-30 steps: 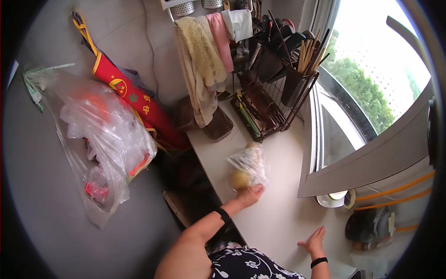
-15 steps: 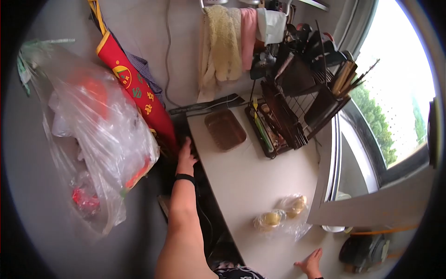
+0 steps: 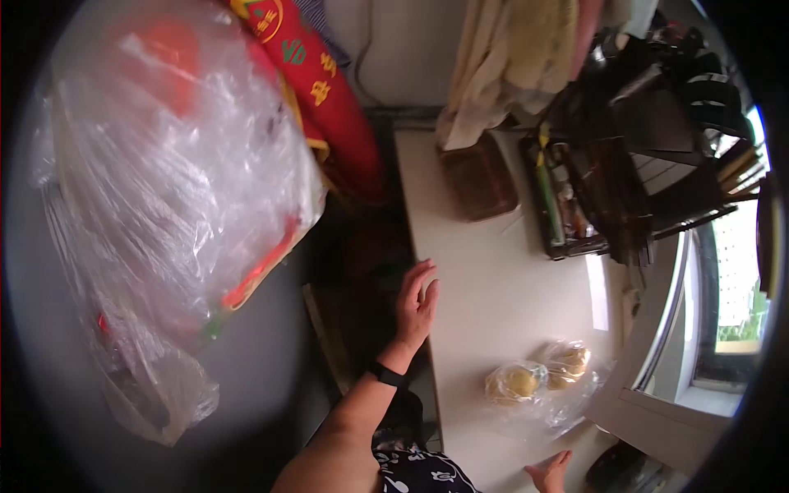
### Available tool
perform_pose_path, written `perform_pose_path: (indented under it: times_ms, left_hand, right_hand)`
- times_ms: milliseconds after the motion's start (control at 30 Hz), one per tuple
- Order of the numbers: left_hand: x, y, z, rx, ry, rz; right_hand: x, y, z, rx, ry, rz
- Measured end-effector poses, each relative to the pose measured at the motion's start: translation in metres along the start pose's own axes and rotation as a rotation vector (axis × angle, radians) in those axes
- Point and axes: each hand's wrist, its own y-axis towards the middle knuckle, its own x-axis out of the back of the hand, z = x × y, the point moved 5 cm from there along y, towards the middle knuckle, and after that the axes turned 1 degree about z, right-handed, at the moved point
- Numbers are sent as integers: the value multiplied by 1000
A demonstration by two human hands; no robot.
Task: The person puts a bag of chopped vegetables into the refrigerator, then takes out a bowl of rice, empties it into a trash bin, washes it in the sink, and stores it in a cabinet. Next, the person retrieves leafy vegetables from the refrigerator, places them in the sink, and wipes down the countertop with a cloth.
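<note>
My left hand (image 3: 417,304), with a black band on its wrist, is over the left edge of the pale countertop (image 3: 468,279). Its fingers are extended, the thumb stands apart, and nothing is held. Low in the view, my right hand (image 3: 552,472) is open and bare beside the counter's near part, its thumb spread from the fingers. Between the hands and farther right, two clear plastic bags hold round yellowish items, a left one (image 3: 516,382) and a right one (image 3: 567,363); their kind is unclear through the plastic.
A brown rectangular tray (image 3: 479,181) sits at the counter's back, beside a dark utensil rack (image 3: 608,193). Cloths (image 3: 526,57) hang above. At left hang a large plastic bag (image 3: 189,189) and a red printed bag (image 3: 329,99). A window (image 3: 735,287) is at right.
My left hand has moved from beside the red bag, back toward me and right, over the counter's edge. The view has shifted closer to the counter. My right hand stays low and open.
</note>
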Motion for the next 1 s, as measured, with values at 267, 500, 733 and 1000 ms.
perform_pose_path:
  times_ms: [267, 500, 733, 1000]
  left_hand:
    - [72, -19, 191, 549, 284, -38]
    - [27, 46, 252, -649, 1152, 237]
    - [24, 91, 333, -220, 1238, 264]
    - [-12, 38, 364, -28, 905, 416]
  right_hand:
    - [90, 23, 168, 278, 158, -117]
    - [69, 51, 176, 343, 106, -127]
    - [64, 72, 176, 283, 33, -75]
    - [58, 94, 180, 284, -18, -33]
